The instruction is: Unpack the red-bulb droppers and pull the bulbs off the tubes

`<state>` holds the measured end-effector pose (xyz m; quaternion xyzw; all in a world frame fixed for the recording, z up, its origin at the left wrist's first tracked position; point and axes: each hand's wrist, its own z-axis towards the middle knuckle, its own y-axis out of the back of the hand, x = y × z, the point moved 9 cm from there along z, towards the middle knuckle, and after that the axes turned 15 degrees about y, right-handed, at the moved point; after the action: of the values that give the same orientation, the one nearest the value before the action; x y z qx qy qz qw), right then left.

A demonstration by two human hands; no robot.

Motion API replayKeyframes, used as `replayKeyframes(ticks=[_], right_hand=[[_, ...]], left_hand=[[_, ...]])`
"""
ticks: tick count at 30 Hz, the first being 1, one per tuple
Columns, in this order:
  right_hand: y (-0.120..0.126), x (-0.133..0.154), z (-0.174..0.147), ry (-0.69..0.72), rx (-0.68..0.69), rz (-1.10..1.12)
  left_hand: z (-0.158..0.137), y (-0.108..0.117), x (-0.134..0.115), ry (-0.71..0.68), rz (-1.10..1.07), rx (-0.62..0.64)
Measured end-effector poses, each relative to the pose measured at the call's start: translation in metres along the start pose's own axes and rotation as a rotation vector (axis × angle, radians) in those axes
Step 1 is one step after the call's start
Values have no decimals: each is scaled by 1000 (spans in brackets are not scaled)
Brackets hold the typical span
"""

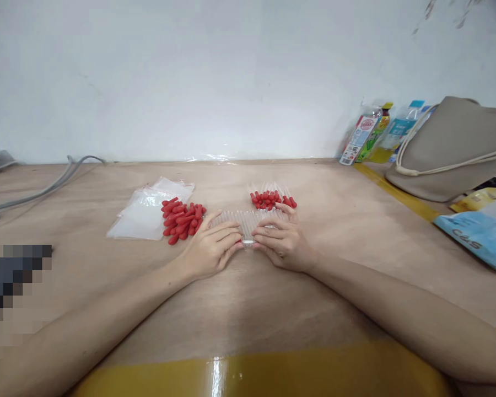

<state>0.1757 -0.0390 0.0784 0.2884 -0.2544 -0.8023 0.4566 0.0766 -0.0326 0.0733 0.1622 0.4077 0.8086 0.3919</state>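
My left hand (215,242) and my right hand (283,240) close from both sides on a row of clear dropper tubes (248,221) lying side by side on the table. Fingers of each hand rest over the tubes, with the thumbs at their near end. A pile of red rubber bulbs (181,220) sits just left of my left hand. Beyond my right hand lies a group of droppers (268,197), clear tubes with red bulbs fitted, bulb ends toward me. Part of the tube row is hidden under my fingers.
Clear plastic bags (143,212) lie behind the red bulbs at left. Grey cables (62,179) run along the left. Toward the right stand a carton (359,138), bottles (400,132) and a beige bag (450,149), with a blue packet (479,234) nearer. A wall rises behind the table.
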Motion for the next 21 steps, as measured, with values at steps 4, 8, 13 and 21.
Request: replayKeyframes(ticks=[4,8,13,21], right_hand=[[4,1,-1,12,-4,-24],[8,7,-1,50,-36,-55],[21,5,-7,89,-105,-78],[20,-32,-21,-200,-82,-175]], left_hand=[[0,0,1,15,-14,24],[0,0,-1,15,-33,39],[-6,3,8,31,-57,37],[-12,26,39,155,-89,-121]])
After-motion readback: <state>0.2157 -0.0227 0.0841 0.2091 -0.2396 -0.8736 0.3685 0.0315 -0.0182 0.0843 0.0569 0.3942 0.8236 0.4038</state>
